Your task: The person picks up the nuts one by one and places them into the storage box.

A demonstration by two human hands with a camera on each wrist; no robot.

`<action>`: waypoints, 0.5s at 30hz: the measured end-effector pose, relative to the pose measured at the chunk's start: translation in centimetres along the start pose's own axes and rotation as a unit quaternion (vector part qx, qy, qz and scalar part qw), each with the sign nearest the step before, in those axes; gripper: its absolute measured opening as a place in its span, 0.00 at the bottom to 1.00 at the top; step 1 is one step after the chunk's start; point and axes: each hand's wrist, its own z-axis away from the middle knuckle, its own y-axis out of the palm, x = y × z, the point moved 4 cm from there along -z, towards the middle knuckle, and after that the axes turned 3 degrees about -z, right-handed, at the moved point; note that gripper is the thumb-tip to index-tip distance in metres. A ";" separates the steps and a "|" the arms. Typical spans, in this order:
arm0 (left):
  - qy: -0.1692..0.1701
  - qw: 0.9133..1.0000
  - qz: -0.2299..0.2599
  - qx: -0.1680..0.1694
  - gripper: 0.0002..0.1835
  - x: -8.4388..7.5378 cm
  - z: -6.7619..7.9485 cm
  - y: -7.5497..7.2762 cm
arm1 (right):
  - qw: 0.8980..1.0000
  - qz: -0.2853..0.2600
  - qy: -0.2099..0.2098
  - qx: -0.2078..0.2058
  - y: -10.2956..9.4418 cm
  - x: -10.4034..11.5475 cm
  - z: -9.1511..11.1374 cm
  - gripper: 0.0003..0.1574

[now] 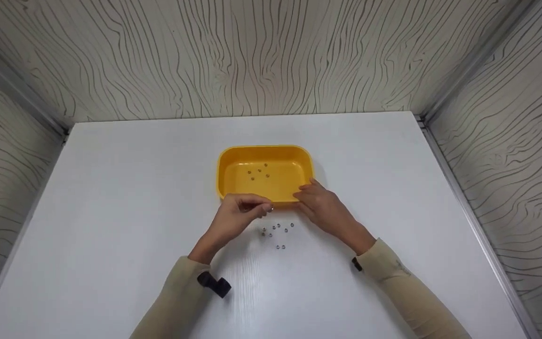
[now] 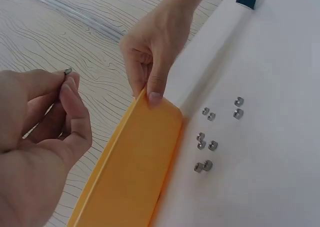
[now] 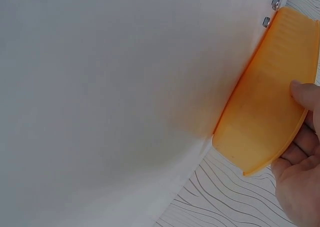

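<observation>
My left hand (image 1: 233, 220) pinches a small metal nut (image 2: 68, 71) between thumb and index finger, above the near rim of a yellow plastic box (image 1: 287, 175). At the box's near right corner my right hand (image 1: 323, 211) grips the rim, its thumb against the outer wall and its fingers over the inside, as the right wrist view shows. Several nuts (image 1: 259, 171) lie on the box floor, left of its middle. Between the box and me, several more nuts (image 2: 213, 145) are scattered on the white table, some of them touching each other.
The white table (image 1: 111, 197) carries the box near its middle. Behind it stands a panel with a wood-grain pattern (image 1: 252, 61), and similar panels rise at both sides. A black strap mount (image 1: 214, 284) sits on the left sleeve.
</observation>
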 end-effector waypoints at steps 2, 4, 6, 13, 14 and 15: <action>0.004 1.000 0.025 -0.005 0.12 -0.3 -0.5 -0.1 | 1.000 0.000 0.004 0.001 0.1 0.0 0.0 0.16; 0.005 0.999 0.048 -0.008 0.12 -0.5 -1.0 -0.1 | 1.000 0.001 0.008 0.003 0.1 0.0 0.0 0.16; 0.006 0.998 0.065 -0.013 0.12 -0.6 -1.4 -0.2 | 1.000 0.001 0.006 0.004 0.2 0.0 0.1 0.16; -0.028 0.993 0.096 -0.061 0.11 -0.4 -3.0 -0.7 | 1.000 -0.004 -0.006 0.003 0.1 -0.1 0.0 0.15; -0.039 0.991 0.106 -0.070 0.11 -0.4 -3.3 -0.8 | 1.000 -0.004 -0.006 0.003 0.1 -0.1 0.0 0.15; -0.048 0.989 0.116 -0.078 0.10 -0.3 -3.5 -0.9 | 1.000 -0.004 -0.006 0.003 0.1 -0.1 0.0 0.15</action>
